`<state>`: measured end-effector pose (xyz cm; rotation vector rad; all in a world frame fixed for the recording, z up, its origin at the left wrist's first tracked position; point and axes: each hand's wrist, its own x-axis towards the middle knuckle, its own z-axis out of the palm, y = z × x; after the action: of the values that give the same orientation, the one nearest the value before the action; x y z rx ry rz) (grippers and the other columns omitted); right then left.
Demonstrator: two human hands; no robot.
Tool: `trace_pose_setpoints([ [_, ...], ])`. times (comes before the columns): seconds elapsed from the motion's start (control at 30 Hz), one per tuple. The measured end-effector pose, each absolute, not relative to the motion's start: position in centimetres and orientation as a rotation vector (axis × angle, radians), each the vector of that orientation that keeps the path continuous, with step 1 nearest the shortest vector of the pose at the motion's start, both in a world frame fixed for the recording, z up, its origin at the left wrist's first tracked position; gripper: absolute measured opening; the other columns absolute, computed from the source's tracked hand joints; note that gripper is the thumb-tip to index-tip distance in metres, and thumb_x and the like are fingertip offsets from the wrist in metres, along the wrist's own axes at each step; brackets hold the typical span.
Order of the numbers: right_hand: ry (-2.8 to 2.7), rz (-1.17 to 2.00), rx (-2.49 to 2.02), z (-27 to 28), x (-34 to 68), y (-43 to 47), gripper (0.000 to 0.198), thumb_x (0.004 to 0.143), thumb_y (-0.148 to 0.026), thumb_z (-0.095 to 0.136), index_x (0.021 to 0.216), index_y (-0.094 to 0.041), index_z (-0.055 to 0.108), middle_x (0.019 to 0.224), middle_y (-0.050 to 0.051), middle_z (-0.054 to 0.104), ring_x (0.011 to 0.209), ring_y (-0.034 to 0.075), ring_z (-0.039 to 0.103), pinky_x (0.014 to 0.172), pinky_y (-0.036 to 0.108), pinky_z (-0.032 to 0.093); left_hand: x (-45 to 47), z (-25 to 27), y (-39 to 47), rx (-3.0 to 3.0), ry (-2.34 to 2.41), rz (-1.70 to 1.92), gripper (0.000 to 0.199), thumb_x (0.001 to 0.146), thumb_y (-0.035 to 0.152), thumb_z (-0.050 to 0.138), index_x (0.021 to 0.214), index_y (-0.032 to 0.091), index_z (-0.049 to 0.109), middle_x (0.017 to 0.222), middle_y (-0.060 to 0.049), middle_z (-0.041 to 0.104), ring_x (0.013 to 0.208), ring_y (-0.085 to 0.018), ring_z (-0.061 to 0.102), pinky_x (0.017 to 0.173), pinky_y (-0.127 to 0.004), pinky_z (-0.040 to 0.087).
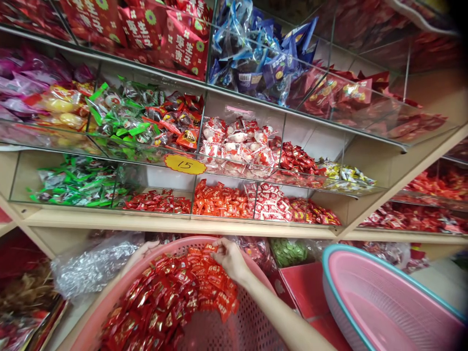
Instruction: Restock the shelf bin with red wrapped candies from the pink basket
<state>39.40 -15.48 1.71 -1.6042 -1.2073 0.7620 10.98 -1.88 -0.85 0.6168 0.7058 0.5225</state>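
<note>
Touching orange packets (219, 292), right hand (231, 259) near basket rim (190, 241), bare bottom (210, 331)

Left hand (149, 247) and right hand (228, 258) extend forward, the right curled.

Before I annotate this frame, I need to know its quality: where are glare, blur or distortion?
Head view: glare glints on the plastic bag and the candies in the basket; same view: the right-hand shelf's sweets look smeared, and the upper-right edge goes black; same view: the tub seems stretched, the price tag legible.
</note>
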Motion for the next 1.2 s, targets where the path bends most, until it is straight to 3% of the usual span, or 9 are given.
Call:
trace_pose_setpoints([
  [0.13, -1.237, 0.762, -1.626, 1.0, 39.1, -14.4, 0.016, 0.078, -0.013, 0.073, 0.09, -0.021, 0.067, 0.064, -0.011, 0.047, 0.061, 0.013, 0.047, 0.063, 0.024, 0.041, 11.0, -0.8, -1.9, 0.615, 0.698, 0.508, 0.044, 0.082, 0.034, 0.094, 0.107, -0.002, 0.088, 0.093, -0.019, 0.089, 0.078, -0.029, 0.085, 0.082, -0.032, 0.064],
  [0.27, -1.355, 0.619, -1.75, 0.3, 39.1, -14.3, 0.02, 0.082, -0.006, 0.069, 0.096, -0.02, 0.072, 0.069, -0.008, 0.056, 0.066, 0.014, 0.055, 0.065, 0.024, 0.043, 10.9, -0.4, -2.1, 0.601, 0.708, 0.52, 0.04, 0.076, 0.031, 0.099, 0.098, -0.001, 0.089, 0.082, -0.016, 0.088, 0.072, -0.027, 0.083, 0.073, -0.029, 0.062],
  [0.37, -1.534, 0.492, -1.852, 0.5, 39.1, -14.9, 0.025, 0.088, -0.004, 0.07, 0.107, -0.018, 0.078, 0.089, 0.002, 0.076, 0.084, 0.019, 0.07, 0.079, 0.027, 0.051, 11.0, -0.1, -2.2, 0.581, 0.701, 0.542, 0.037, 0.07, 0.031, 0.104, 0.089, 0.003, 0.089, 0.075, -0.013, 0.087, 0.072, -0.027, 0.082, 0.069, -0.029, 0.062],
  [0.47, -1.647, 0.438, -1.958, 1.3, 38.9, -15.6, 0.03, 0.092, -0.004, 0.071, 0.116, -0.019, 0.08, 0.109, 0.009, 0.083, 0.103, 0.023, 0.077, 0.092, 0.029, 0.053, 11.1, 0.0, -2.3, 0.588, 0.716, 0.574, 0.029, 0.071, 0.027, 0.103, 0.084, 0.005, 0.087, 0.071, -0.011, 0.085, 0.068, -0.026, 0.081, 0.067, -0.028, 0.062],
  [0.67, -1.705, 0.444, -2.104, 3.0, 38.0, -16.2, 0.032, 0.097, -0.008, 0.073, 0.125, -0.022, 0.08, 0.117, 0.01, 0.086, 0.11, 0.025, 0.079, 0.09, 0.029, 0.052, 11.0, -1.0, -1.8, 0.61, 0.711, 0.551, 0.036, 0.08, 0.03, 0.096, 0.1, 0.002, 0.089, 0.085, -0.015, 0.089, 0.071, -0.026, 0.082, 0.074, -0.029, 0.064],
  [0.83, -1.688, 0.353, -2.084, 5.0, 38.0, -16.3, 0.023, 0.103, -0.03, 0.079, 0.124, -0.02, 0.081, 0.107, 0.01, 0.085, 0.095, 0.024, 0.079, 0.082, 0.029, 0.051, 10.9, -2.3, -1.3, 0.577, 0.727, 0.54, 0.035, 0.084, 0.034, 0.088, 0.097, 0.001, 0.088, 0.086, -0.017, 0.089, 0.073, -0.029, 0.084, 0.078, -0.034, 0.066],
  [0.93, -1.671, 0.223, -2.029, 8.0, 39.2, -15.4, 0.023, 0.11, -0.031, 0.069, 0.128, -0.019, 0.079, 0.104, 0.009, 0.084, 0.091, 0.022, 0.078, 0.083, 0.029, 0.051, 11.0, -2.3, -1.4, 0.58, 0.704, 0.526, 0.037, 0.087, 0.034, 0.086, 0.105, 0.002, 0.088, 0.094, -0.016, 0.09, 0.08, -0.03, 0.085, 0.083, -0.035, 0.065],
  [1.07, -1.53, -0.022, -2.272, 13.1, 41.6, -12.7, 0.022, 0.113, -0.026, 0.061, 0.119, -0.017, 0.081, 0.117, 0.015, 0.082, 0.108, 0.025, 0.078, 0.086, 0.03, 0.052, 11.1, -2.0, -1.5, 0.585, 0.706, 0.517, 0.034, 0.082, 0.033, 0.093, 0.096, 0.002, 0.088, 0.087, -0.016, 0.089, 0.075, -0.029, 0.083, 0.075, -0.031, 0.062],
  [1.2, -1.419, -0.038, -2.601, 16.0, 42.4, -9.7, 0.028, 0.106, -0.035, 0.077, 0.122, -0.013, 0.082, 0.13, 0.025, 0.081, 0.132, 0.033, 0.074, 0.099, 0.035, 0.056, 11.0, -2.0, -1.3, 0.603, 0.717, 0.559, 0.033, 0.08, 0.03, 0.095, 0.097, 0.003, 0.089, 0.09, -0.016, 0.09, 0.074, -0.028, 0.083, 0.079, -0.03, 0.062],
])
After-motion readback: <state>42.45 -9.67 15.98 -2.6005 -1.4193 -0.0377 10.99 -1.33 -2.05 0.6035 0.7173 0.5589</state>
